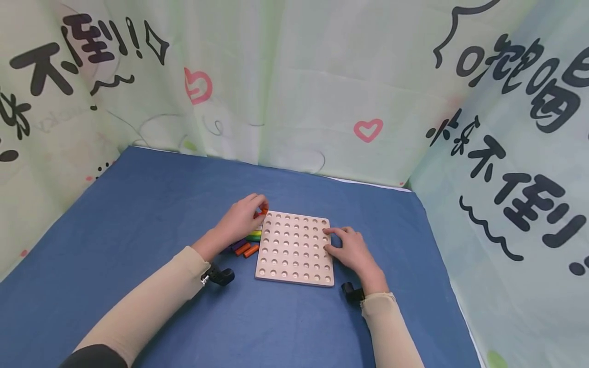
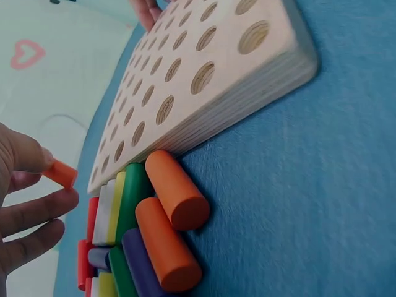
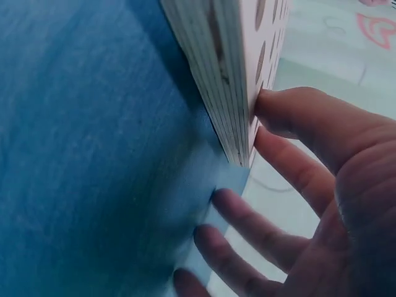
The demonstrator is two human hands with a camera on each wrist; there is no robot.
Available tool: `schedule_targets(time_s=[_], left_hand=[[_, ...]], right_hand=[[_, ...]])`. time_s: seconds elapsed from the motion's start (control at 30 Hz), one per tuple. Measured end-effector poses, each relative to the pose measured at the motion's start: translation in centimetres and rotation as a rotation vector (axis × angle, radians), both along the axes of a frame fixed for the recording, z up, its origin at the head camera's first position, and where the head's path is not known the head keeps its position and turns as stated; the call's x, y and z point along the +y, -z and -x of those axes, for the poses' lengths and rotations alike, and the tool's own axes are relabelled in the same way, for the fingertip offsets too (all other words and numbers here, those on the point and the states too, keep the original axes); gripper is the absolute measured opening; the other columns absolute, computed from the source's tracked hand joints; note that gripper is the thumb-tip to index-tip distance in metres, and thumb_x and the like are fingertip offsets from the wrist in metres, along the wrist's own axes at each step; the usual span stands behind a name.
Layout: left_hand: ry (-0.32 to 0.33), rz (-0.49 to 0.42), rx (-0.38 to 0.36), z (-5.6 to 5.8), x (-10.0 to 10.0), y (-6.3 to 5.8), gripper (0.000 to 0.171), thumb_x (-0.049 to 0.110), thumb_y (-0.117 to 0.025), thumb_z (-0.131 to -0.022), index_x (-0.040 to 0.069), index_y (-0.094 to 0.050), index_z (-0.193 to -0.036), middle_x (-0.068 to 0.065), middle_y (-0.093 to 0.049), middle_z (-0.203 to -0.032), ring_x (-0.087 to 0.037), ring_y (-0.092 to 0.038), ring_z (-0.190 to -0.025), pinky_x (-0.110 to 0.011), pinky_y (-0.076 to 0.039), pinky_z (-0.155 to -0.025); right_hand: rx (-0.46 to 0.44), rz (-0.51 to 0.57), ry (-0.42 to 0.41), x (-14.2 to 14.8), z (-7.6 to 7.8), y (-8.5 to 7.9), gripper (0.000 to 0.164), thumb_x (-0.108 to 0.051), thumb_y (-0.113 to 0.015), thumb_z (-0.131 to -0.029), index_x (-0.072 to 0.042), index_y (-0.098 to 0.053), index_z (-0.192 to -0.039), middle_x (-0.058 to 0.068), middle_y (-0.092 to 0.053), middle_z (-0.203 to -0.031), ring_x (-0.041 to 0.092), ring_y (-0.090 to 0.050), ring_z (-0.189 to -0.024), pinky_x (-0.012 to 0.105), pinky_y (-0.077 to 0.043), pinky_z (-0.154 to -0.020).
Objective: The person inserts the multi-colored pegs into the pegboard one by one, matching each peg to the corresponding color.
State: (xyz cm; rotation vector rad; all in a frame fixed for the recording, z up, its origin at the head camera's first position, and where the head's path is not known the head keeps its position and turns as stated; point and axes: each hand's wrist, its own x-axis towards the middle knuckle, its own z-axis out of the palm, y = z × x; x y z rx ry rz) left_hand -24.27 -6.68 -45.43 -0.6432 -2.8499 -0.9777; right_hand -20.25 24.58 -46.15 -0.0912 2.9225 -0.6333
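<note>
A square wooden pegboard (image 1: 294, 256) with rows of round holes lies flat on the blue cloth. At its far left corner my left hand (image 1: 240, 219) pinches a short orange peg (image 2: 60, 174) between thumb and fingertips. Along the board's left edge lie several loose pegs: two orange pegs (image 2: 177, 190) nearest me, then green (image 2: 135, 193), yellow, white, red and purple ones. My right hand (image 1: 353, 249) touches the board's right side with thumb (image 3: 291, 111) and index fingertips on the holed face. Its other fingers stretch out loosely beside the edge.
Blue cloth (image 1: 193, 312) covers the table around the board. Pale curtains (image 1: 285, 92) with black lettering and pink hearts hang behind the table and on both sides. A black wrist camera (image 1: 221, 276) sits below my left hand, another (image 1: 352, 293) below my right.
</note>
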Motion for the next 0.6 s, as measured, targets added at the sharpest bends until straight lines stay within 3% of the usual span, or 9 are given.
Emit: schedule_targets(time_s=[0.17, 0.37, 0.6], left_hand=[[-0.009, -0.017, -0.019, 0.8, 0.6, 0.6, 0.016, 0.01, -0.068, -0.099, 0.01, -0.062, -0.115, -0.007, -0.062, -0.109, -0.024, -0.067, -0.096, -0.039, -0.057, -0.082], [-0.027, -0.028, -0.033, 1.5, 1.1, 1.3, 0.014, 0.012, -0.067, -0.1, 0.011, -0.061, -0.113, -0.006, -0.061, -0.109, -0.022, -0.067, -0.094, -0.038, -0.057, -0.079], [-0.047, -0.027, -0.044, 1.9, 1.6, 1.3, 0.013, 0.013, -0.068, -0.1, 0.014, -0.059, -0.109, -0.006, -0.062, -0.108, -0.021, -0.066, -0.092, -0.038, -0.056, -0.077]], right_hand=[[-0.016, -0.039, -0.009, 0.1, -0.2, -0.2, 0.046, -0.031, -0.07, -0.098, -0.02, -0.062, -0.142, 0.026, -0.044, -0.152, 0.05, -0.04, -0.139, 0.069, -0.037, -0.109], [-0.022, -0.034, -0.043, 0.5, -0.2, -0.1, 0.047, -0.03, -0.068, -0.1, -0.019, -0.059, -0.145, 0.025, -0.044, -0.153, 0.048, -0.04, -0.142, 0.066, -0.038, -0.11], [-0.021, -0.036, -0.049, 0.9, -0.3, -0.2, 0.052, -0.032, -0.067, -0.1, -0.017, -0.054, -0.149, 0.023, -0.045, -0.154, 0.047, -0.042, -0.143, 0.065, -0.037, -0.113]])
